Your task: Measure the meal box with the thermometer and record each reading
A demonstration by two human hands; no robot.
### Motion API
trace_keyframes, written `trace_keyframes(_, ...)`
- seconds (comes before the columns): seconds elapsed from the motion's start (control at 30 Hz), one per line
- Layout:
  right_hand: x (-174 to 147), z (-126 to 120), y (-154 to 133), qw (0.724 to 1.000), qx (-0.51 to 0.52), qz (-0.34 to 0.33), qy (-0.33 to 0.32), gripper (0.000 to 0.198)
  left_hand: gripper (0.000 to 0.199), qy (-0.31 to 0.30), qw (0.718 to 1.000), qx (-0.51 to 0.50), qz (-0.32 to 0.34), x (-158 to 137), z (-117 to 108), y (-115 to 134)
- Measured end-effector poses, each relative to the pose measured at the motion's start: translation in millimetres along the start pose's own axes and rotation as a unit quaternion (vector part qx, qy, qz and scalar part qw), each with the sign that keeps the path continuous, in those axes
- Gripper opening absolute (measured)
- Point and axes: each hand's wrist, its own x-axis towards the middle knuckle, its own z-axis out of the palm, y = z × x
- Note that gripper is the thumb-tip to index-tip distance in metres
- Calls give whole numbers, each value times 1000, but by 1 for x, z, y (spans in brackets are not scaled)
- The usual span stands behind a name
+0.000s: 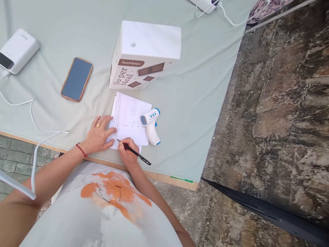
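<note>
White printed paper sheets (131, 113), with dense writing down the left side, lie near the table's front edge. My left hand (99, 135) rests on their left edge with its fingers spread; it wears a ring and a red wrist cord. In my right hand (128, 153) is a black pen (138, 156), its tip touching or just above the lower left of the paper. A white and blue infrared thermometer (151, 125) lies over the right edge of the sheets, close to my right hand.
Behind the sheets stands a white "Super Meal" box (146, 51). A phone (77, 79) and a white power bank (19, 51) with a cable lie to the left. Another white device (205, 5) sits at the back. Right of the table edge is a stone wall (277, 113).
</note>
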Motion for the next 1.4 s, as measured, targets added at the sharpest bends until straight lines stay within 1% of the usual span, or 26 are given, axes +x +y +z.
trace_keyframes(0.13, -1, 0, 0, 1000, -5, 13, 9, 13, 33, 3, 1000, 4, 6, 0, 1, -1)
trace_keyframes(0.23, -1, 2, 1, 1000, -4, 7, 6, 12, 33, 4, 1000, 4, 6, 0, 2, -2)
trace_keyframes(0.4, 0, 1, 4, 1000, -6, -11, 5, 11, 33, 22, 1000, 10, 19, 0, 5, -4)
trace_keyframes(0.47, 0, 0, 4, 1000, -3, -21, 16, 11, 33, 25, 999, 11, 21, 1, 5, -4)
trace_keyframes(0.57, 2, 0, 2, 998, 3, -42, 53, 10, 33, 22, 1000, 0, 17, 2, 5, -4)
trace_keyframes(0.67, 7, -1, 0, 994, -1, -88, 70, 8, 34, 23, 1000, -12, 13, 3, 5, -5)
trace_keyframes(0.73, 10, -4, 1, 990, -10, -126, 59, 11, 34, 25, 999, -19, 15, 4, 5, -7)
trace_keyframes(0.8, 15, -10, 4, 988, -33, -147, 39, 17, 33, 28, 999, -25, 18, 4, 6, -8)
trace_keyframes(0.9, 25, -23, 14, 984, -91, -153, -8, 27, 33, 37, 999, -28, 22, 4, 7, -9)
trace_keyframes(1.0, 37, -34, 27, 974, -150, -160, -54, 34, 32, 52, 998, -28, 28, 5, 8, -10)
trace_keyframes(1.1, 50, -37, 36, 961, -199, -165, -94, 38, 30, 67, 996, -34, 37, 6, 11, -12)
trace_keyframes(1.17, 57, -38, 37, 955, -217, -167, -113, 41, 28, 74, 995, -45, 41, 8, 12, -14)
trace_keyframes(1.23, 60, -41, 33, 954, -219, -177, -106, 44, 28, 84, 994, -59, 49, 10, 12, -16)
trace_keyframes(1.3, 57, -48, 24, 954, -205, -205, -73, 44, 29, 89, 991, -81, 58, 8, 9, -18)
trace_keyframes(1.4, 39, -64, 9, 951, -159, -265, -28, 38, 31, 82, 989, -111, 58, -4, -2, -18)
